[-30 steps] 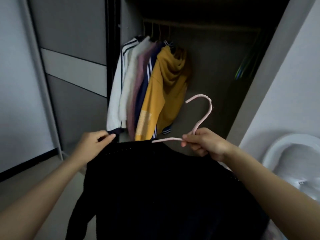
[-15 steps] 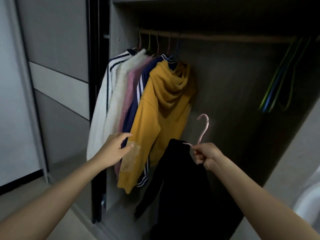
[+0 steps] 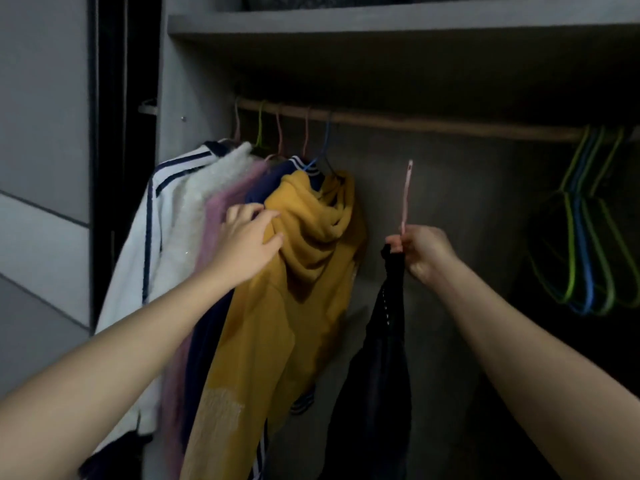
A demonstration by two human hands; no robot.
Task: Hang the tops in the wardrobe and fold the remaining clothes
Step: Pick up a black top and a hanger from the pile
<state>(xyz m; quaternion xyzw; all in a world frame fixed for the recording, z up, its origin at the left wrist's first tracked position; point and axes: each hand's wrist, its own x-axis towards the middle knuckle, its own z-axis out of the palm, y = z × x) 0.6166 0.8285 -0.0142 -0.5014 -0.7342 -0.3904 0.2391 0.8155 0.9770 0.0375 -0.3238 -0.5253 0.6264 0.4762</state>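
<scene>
Right now the right hand (image 3: 424, 252) is pinched shut on the neck of a pink hanger (image 3: 406, 197), with the hook standing up edge-on to the camera, below the wooden rail (image 3: 433, 124) and not yet on it. A black top (image 3: 384, 358) hangs from that hanger straight down under the grip, touching the thumb side of the hand and draping limp in the open gap of the wardrobe, right of the yellow hoodie (image 3: 304, 271). The top looks soft and light with no stiffness, so it will swing and could slide off a hanger shoulder if tilted; best held where it is now, at the hanger neck just under the hook, not by the fabric. The hanger looks thin and stiff, probably a bit springy.

The left hand (image 3: 247, 245) is spread open and flat on the shoulder of the yellow hoodie, fingers over its top edge, holding nothing; it seems to be pushing the hung clothes left to keep the gap. The hung row, left to right: white striped jacket (image 3: 166, 237), fluffy white top (image 3: 194, 244), pink top (image 3: 216, 216), navy top (image 3: 266, 183), then the hoodie, all bunched at the left end of the rail. Empty green and blue hangers (image 3: 585, 237) hang at the far right, well apart from the grip. A shelf (image 3: 381, 26) runs above the rail.

Next move, by my guess: lift the hook over the rail in the free stretch between the hoodie and the empty hangers. Folding not started from what shows.
</scene>
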